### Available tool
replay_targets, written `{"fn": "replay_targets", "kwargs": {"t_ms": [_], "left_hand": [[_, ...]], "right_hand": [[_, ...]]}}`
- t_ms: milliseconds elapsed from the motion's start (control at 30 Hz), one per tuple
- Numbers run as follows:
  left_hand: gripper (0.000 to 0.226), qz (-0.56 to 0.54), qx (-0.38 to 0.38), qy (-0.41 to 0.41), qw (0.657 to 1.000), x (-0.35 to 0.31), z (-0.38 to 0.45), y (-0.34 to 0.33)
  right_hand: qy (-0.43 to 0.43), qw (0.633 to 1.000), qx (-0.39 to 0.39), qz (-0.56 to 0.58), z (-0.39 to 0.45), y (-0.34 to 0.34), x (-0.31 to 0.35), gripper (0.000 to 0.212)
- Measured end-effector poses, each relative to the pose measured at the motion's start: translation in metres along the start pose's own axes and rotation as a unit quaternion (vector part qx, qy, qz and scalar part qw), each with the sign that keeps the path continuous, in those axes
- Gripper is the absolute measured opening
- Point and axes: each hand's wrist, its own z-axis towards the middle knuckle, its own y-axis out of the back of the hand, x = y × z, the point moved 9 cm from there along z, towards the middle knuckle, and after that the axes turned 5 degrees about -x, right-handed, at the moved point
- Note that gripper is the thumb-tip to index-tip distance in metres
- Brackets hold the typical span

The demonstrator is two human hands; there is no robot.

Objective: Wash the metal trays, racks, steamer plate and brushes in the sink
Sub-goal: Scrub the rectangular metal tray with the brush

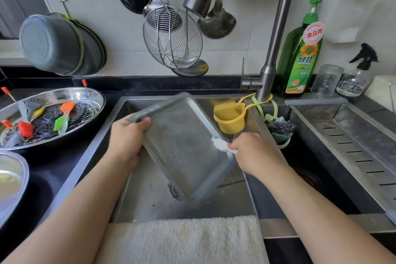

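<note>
Head view, tray (184,148) over rack (233,176), yellow cup (230,123) behind

Pale tiled wall (246,58) behind a black countertop (53,169), daylight-lit.

Tilted metal tray (184,146) over sink (150,199), left hand (126,137) gripping, right hand (255,152) with white cloth (220,144).

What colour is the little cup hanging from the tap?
The cup is yellow, hanging on the faucet inside the sink; the head view shows it.
</note>
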Motion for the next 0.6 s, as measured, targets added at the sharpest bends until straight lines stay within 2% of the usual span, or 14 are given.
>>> {"fn": "replay_targets", "kwargs": {"t_ms": [67, 133, 200, 300, 367, 533, 600], "left_hand": [[0.012, -0.022, -0.067, 0.015, 0.997, -0.001, 0.006, 0.02], [0.009, -0.017, -0.087, 0.046, 0.995, 0.004, 0.009, 0.03], [0.006, -0.006, -0.063, 0.106, 0.992, 0.02, 0.012, 0.029], [0.015, -0.01, 0.011, 0.22, 0.975, 0.044, 0.007, 0.019], [0.02, -0.023, 0.031, 0.257, 0.966, 0.049, 0.003, 0.016], [0.03, -0.066, 0.062, 0.239, 0.967, 0.043, 0.006, 0.008], [0.026, -0.088, 0.059, 0.222, 0.969, 0.039, 0.007, 0.006]], "right_hand": [[-0.001, 1.0, 0.011, 0.0, -0.001, -0.002, 0.0, 0.045], [0.001, 0.999, -0.028, 0.032, 0.0, 0.003, 0.0, 0.045], [-0.007, 0.998, -0.042, 0.042, 0.002, 0.003, 0.001, 0.046], [-0.03, 0.996, -0.032, 0.074, 0.005, -0.004, -0.005, 0.05], [-0.041, 0.994, -0.042, 0.094, 0.005, -0.001, -0.01, 0.051], [-0.048, 0.988, -0.081, 0.12, 0.003, 0.01, -0.009, 0.05], [-0.044, 0.986, -0.095, 0.13, 0.001, 0.012, -0.006, 0.049]]}}
